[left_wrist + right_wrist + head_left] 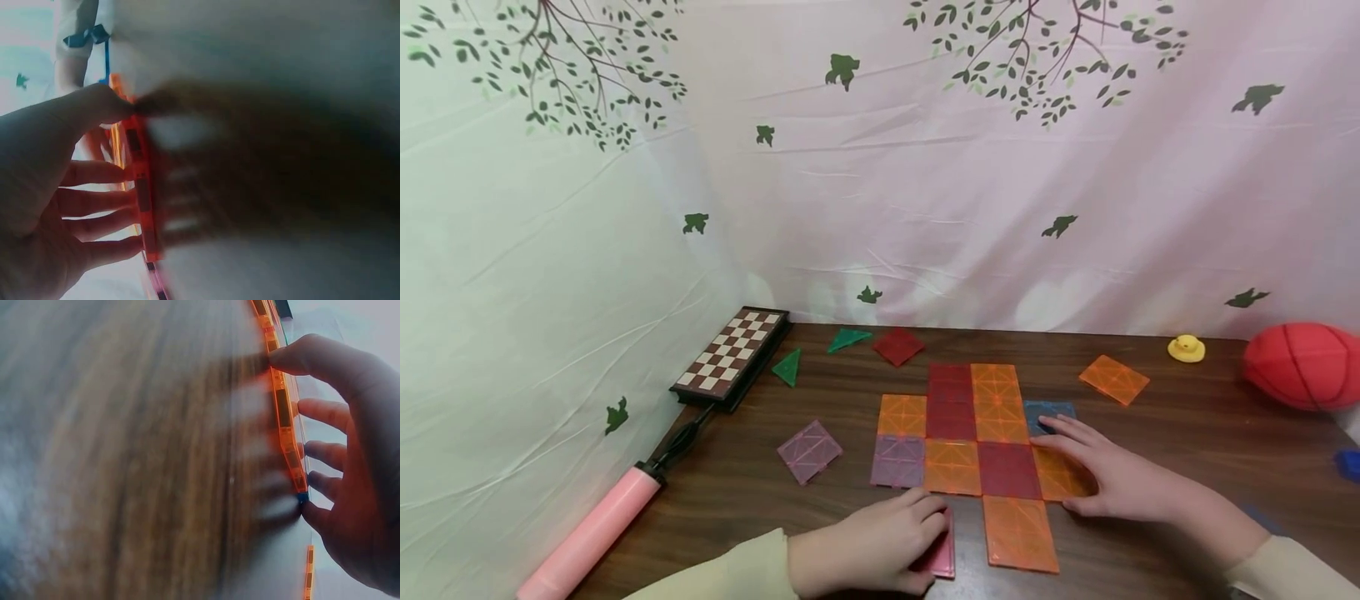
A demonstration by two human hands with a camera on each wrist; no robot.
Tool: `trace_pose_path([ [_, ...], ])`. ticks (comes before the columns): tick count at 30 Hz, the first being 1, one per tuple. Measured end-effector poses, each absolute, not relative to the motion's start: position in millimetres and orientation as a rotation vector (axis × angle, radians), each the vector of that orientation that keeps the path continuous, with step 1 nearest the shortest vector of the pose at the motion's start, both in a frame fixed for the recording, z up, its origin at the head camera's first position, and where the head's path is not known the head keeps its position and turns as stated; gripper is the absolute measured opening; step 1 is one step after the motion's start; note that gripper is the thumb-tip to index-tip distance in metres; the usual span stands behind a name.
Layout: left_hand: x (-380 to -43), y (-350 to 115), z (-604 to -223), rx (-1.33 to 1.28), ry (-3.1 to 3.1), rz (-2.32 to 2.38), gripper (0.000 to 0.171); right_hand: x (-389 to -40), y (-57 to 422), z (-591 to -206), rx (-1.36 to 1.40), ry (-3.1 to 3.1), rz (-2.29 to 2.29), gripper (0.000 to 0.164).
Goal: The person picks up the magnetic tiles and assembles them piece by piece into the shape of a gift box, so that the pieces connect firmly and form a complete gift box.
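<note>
A patchwork of flat magnetic tiles lies on the brown table, with orange, dark red, purple and blue pieces edge to edge. Just below its left part, my left hand (880,542) holds a red square tile (946,550) flat at table level. The left wrist view shows the thumb at the near edge of this red tile (145,206) and fingertips along it. At the patchwork's right side my right hand (1123,475) spans an orange tile (1060,477), thumb at its near edge, index finger at its far corner. Other right fingertips reach a blue tile (1048,412).
Loose tiles lie around: purple (809,452), two green triangles (787,367), red (898,346) and orange (1114,379). A chessboard case (730,354) and pink hand pump (595,533) line the left. A yellow duck (1186,348) and red ball (1303,367) stand back right.
</note>
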State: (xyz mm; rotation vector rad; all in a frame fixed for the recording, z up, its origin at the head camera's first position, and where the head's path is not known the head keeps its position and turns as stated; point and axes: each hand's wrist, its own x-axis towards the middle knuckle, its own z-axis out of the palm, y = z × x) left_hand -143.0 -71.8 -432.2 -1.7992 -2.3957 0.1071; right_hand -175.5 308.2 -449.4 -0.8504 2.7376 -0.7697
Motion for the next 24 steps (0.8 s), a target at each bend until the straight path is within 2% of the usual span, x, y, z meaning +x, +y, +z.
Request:
trace_pose_path([
  [10, -142, -43, -429, -1.752, -2.301, 0.303, 0.047, -176, 307, -450, -0.845, 2.737, -0.774, 0.078],
  [18, -146, -33, -428, -1.707, -2.432, 0.190, 0.047, -176, 307, -449, -0.835, 2.742, -0.776, 0.079],
  [21, -150, -28, -428, -1.698, -2.518, 0.125, 0.053, -176, 307, -449, -0.835, 2.740, -0.777, 0.078],
  [24, -153, -24, -427, -1.660, -2.630, 0.089, 0.070, -175, 307, -449, -0.845, 2.736, -0.782, 0.077],
])
